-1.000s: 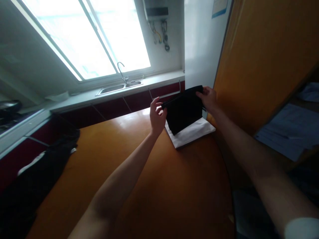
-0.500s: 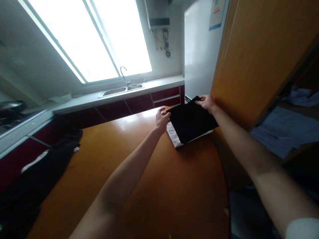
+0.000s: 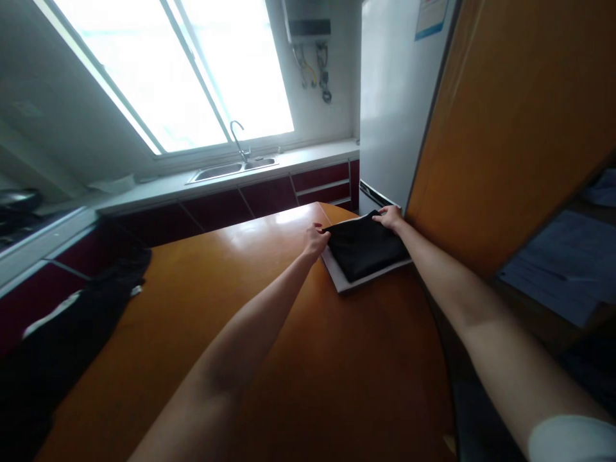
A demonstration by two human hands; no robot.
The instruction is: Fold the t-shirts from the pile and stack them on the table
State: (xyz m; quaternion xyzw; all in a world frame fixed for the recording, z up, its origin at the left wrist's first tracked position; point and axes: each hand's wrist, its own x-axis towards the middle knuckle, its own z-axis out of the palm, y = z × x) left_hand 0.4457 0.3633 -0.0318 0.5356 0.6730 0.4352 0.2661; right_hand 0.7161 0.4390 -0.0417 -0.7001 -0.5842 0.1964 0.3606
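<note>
The cloth point(image 3: 368, 247) lies on the white stack point(image 3: 342, 283); at the cloth's far corners, left hand point(image 3: 316, 240) and right hand point(image 3: 389, 218) each pinch its edge.

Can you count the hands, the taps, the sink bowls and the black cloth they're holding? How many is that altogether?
Left hand and right hand: 2
Tap: 1
Sink bowls: 2
Held black cloth: 1
Total: 6
</note>
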